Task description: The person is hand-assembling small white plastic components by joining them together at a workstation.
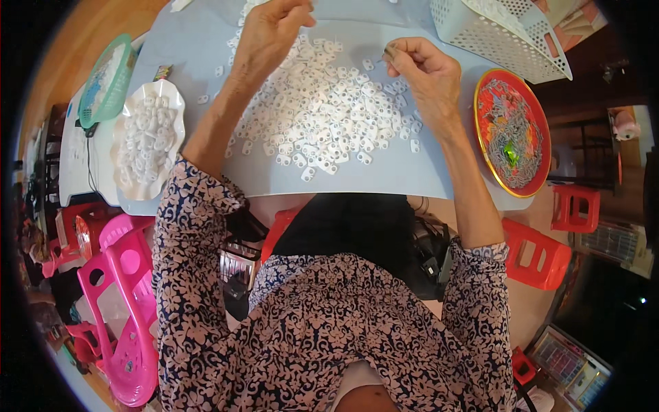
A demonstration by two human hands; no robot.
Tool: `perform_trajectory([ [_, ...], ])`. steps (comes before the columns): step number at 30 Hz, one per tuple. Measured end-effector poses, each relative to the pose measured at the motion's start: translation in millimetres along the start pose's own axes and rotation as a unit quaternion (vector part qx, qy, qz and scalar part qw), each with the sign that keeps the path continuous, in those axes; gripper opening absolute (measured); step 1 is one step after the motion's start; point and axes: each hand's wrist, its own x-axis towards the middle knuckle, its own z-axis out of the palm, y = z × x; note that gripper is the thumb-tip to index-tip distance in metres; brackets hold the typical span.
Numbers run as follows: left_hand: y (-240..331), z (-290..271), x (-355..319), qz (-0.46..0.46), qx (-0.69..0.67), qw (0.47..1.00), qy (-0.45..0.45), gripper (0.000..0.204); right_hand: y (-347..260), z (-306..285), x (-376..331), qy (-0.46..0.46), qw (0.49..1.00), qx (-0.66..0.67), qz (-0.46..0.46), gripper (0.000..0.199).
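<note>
A broad pile of small white plastic pieces with dark round holes [329, 117] lies on the pale blue table [213, 175]. My left hand [271, 34] is raised over the pile's far left side, its fingers bent together; what they hold, if anything, cannot be made out. At the pile's far right, my right hand [432, 75] pinches a tiny greyish piece [390, 52] between thumb and forefinger, too small to name. Beside my right wrist stands a red tray with a gold rim [546, 144], holding many small grey metal pieces [515, 127] and a shiny green scrap [511, 154].
On the left are a white scalloped dish [177, 117] of white pieces and a green basket [122, 75]. A white perforated basket [504, 44] stands at the far right. Pink plastic chairs [130, 343] and red stools [539, 254] flank me below table height.
</note>
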Motion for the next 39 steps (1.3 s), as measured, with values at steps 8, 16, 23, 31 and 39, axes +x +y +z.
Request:
perform_trajectory([
  [8,-38,-34,18,0.156,0.244,0.957,-0.020,0.019,-4,2,1,-0.016,1.000,-0.016,-0.012,0.012],
  [16,-38,-14,15,0.166,0.424,0.887,-0.085,0.010,0,4,2,-0.038,0.997,-0.062,0.009,0.012],
  [23,-26,3,11,0.140,0.248,0.954,-0.088,0.016,3,0,-3,-0.046,0.998,-0.035,-0.018,0.012],
  [31,21,39,-8,-0.082,-0.247,0.950,-0.175,0.021,-1,-3,-6,-0.022,0.999,0.029,-0.021,0.014],
  [39,33,54,-17,-0.177,-0.359,0.890,-0.218,0.025,-4,-7,0,-0.054,0.998,0.043,0.002,0.017],
])
